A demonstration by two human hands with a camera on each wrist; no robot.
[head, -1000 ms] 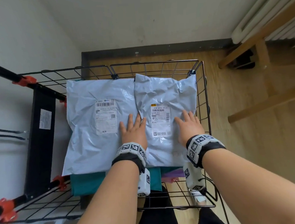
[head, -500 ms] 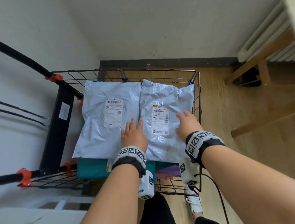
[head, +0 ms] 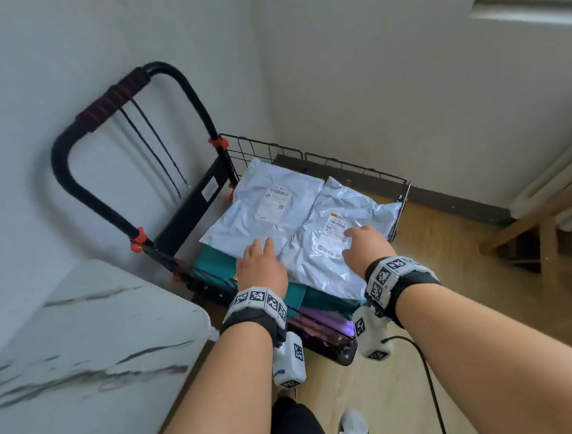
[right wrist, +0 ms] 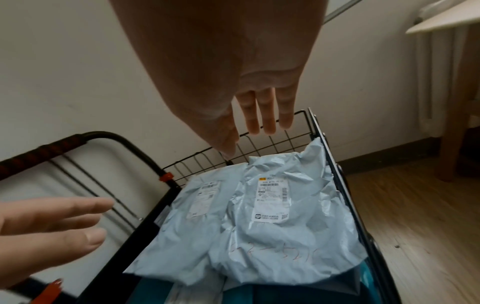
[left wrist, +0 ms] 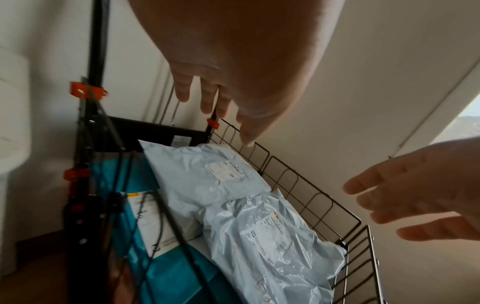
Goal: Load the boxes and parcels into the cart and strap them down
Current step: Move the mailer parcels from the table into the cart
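Observation:
A black wire cart [head: 352, 168] stands against the wall, its padded handle [head: 111, 97] upright, two black cords [head: 156, 148] hanging from it. On top lie two pale grey mailer bags side by side, the left bag [head: 263, 201] and the right bag [head: 335, 247], over teal parcels [head: 213, 263]. My left hand [head: 260, 260] hovers at the left bag's near edge. My right hand [head: 365, 244] hovers over the right bag's label. Both wrist views show straight fingers [left wrist: 207, 96] [right wrist: 259, 115] lifted clear of the bags [left wrist: 272, 246] [right wrist: 259, 226], holding nothing.
A white marbled tabletop [head: 83, 352] is close on the left. Wooden furniture legs [head: 545, 223] and a radiator [head: 555, 178] stand at the right. Wood floor [head: 452, 255] lies right of the cart, with a black cable [head: 427, 377] trailing near my shoe [head: 354, 427].
Both hands have lifted off the mailer bags and drawn back toward me. My head has risen and pulled away, so the cart's handle and the white tabletop have come into view.

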